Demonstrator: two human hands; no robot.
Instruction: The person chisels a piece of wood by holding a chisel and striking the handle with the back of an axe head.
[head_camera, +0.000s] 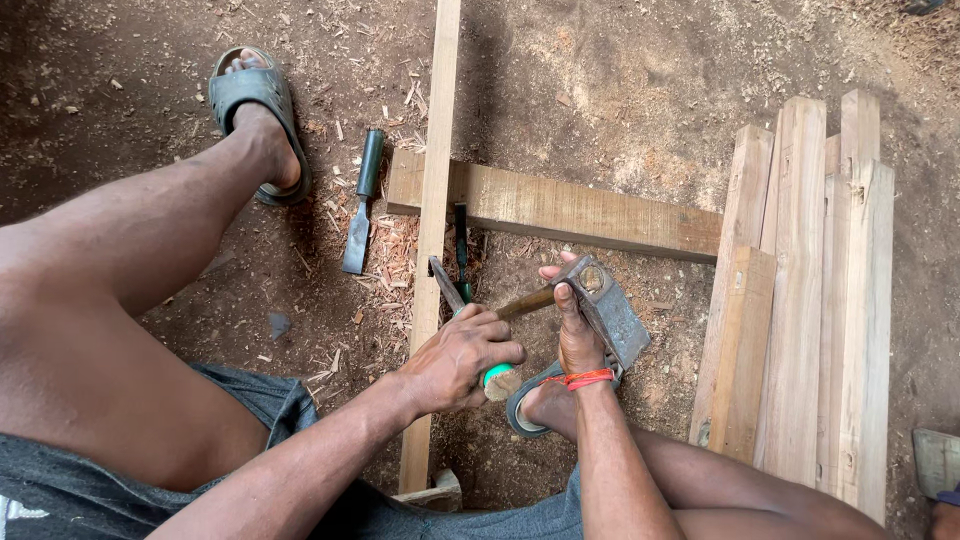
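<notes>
I'm gripping a chisel (447, 285) in my left hand (462, 358) at the plank's (433, 200) edge, my right hand (578, 335) clutching the hammer (610, 310) just beside.

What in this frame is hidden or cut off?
Head view:
- Chisel tip: behind the long plank.
- Chisel handle: covered by the left hand.
- Right foot's sandal: mostly under the right hand and hatchet.
- Flat object: cut off by the right edge.
</notes>
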